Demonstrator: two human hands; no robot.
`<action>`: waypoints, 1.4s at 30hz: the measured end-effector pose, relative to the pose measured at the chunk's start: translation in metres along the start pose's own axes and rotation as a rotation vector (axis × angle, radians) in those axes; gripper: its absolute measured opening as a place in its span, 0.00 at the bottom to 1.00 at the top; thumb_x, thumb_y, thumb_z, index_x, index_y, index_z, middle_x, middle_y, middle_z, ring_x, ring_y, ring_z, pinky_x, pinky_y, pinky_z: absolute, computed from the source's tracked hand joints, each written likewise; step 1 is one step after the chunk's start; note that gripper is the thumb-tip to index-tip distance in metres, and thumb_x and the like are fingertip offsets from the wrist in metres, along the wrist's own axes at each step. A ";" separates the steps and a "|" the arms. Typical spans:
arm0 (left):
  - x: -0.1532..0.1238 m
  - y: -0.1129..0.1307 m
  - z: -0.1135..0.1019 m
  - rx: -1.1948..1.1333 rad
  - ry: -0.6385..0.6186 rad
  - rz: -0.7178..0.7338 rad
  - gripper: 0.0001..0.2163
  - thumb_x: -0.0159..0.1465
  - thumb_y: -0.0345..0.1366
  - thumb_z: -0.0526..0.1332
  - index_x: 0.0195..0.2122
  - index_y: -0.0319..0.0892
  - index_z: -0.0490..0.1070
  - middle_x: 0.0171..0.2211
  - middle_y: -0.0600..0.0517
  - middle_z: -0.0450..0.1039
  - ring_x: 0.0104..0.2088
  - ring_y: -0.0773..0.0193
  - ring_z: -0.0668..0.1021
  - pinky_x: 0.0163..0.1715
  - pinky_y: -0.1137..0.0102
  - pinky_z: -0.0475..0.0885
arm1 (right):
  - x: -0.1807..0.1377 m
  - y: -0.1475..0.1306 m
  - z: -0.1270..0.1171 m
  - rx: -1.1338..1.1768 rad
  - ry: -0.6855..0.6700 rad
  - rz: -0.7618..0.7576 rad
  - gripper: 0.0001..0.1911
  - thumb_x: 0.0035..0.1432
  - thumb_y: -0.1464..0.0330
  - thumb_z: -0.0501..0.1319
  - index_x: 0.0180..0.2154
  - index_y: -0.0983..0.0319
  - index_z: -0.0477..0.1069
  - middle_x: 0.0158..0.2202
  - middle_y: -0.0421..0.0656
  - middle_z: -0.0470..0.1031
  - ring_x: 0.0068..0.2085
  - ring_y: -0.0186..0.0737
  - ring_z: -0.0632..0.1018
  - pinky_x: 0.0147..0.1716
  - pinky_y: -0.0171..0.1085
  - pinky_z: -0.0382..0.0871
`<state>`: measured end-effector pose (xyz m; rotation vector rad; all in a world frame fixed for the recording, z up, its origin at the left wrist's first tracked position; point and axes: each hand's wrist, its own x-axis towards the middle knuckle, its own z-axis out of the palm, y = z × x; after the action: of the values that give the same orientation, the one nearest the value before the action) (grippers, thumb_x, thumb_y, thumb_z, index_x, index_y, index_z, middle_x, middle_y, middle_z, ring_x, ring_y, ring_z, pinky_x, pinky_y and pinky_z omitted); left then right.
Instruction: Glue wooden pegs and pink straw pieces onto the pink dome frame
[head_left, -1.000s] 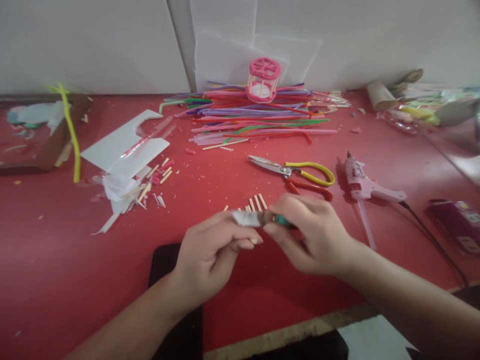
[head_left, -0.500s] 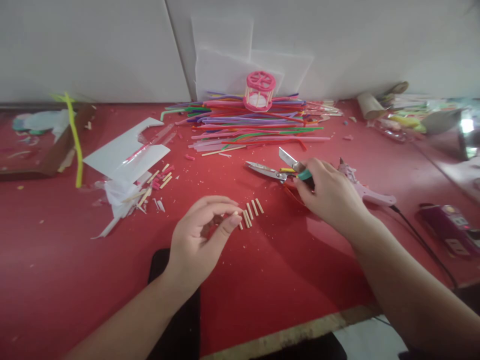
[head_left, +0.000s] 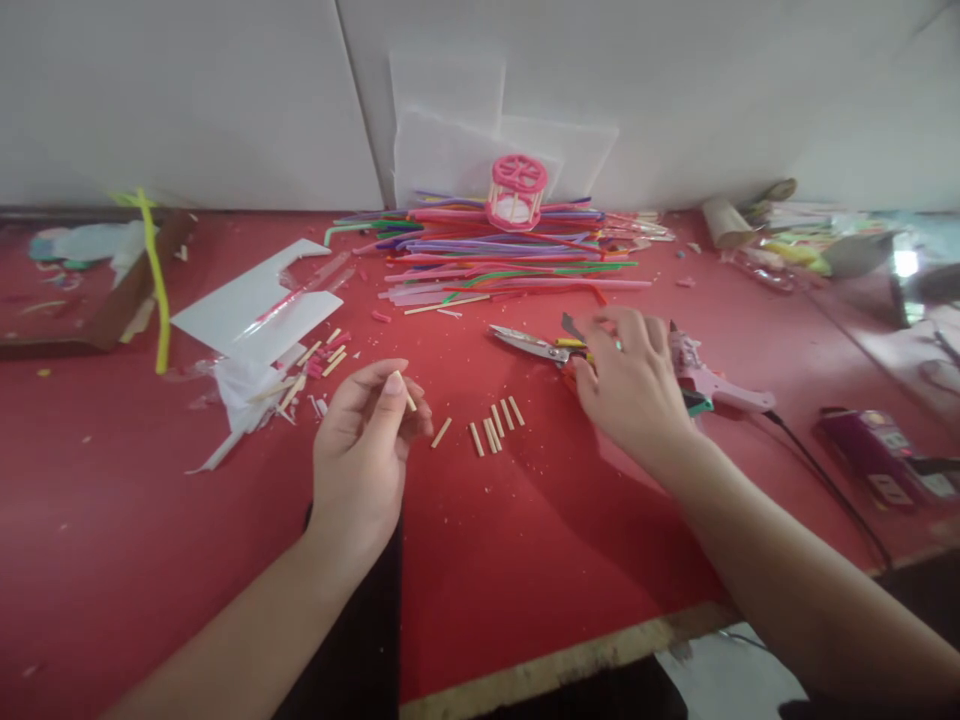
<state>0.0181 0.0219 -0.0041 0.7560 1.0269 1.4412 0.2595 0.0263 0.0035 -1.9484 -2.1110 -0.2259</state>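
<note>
My left hand [head_left: 364, 440] pinches a short wooden stick [head_left: 409, 392] between thumb and fingers, raised a little over the table. Several cut wooden stick pieces [head_left: 493, 432] lie in a loose row to its right, with a single piece [head_left: 441, 433] nearest the hand. My right hand [head_left: 634, 385] is over the scissors [head_left: 529, 343] and a teal-handled utility knife [head_left: 699, 403], thumb apart from the curved fingers. The knife's blade shows beyond the fingers and its handle end behind the wrist; the palm hides its middle. A yellow piece lies by the scissors' pivot.
A pink glue gun [head_left: 724, 388] with a cord lies right. Behind are colourful pipe cleaners [head_left: 510, 245] and a small pink cage-like model [head_left: 516, 190]. White card [head_left: 259, 310] and scraps lie left, near a brown tray [head_left: 97, 330]. A purple box [head_left: 885, 455] sits far right.
My left hand has drawn back left with a stick piece, uncovering another piece on the table. My right hand's grip on the knife has loosened, and the knife lies lower beneath it.
</note>
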 end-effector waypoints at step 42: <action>0.008 0.014 0.012 -0.456 0.120 -0.625 0.11 0.70 0.30 0.56 0.34 0.34 0.76 0.32 0.44 0.80 0.35 0.61 0.84 0.38 0.69 0.83 | 0.054 -0.086 -0.037 0.320 -0.516 -0.338 0.09 0.62 0.76 0.53 0.34 0.63 0.71 0.32 0.42 0.78 0.30 0.33 0.75 0.25 0.32 0.60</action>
<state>0.0218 0.0320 0.0132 0.0036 0.8702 1.1097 0.1735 0.0595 0.0597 -1.5697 -2.5864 0.5826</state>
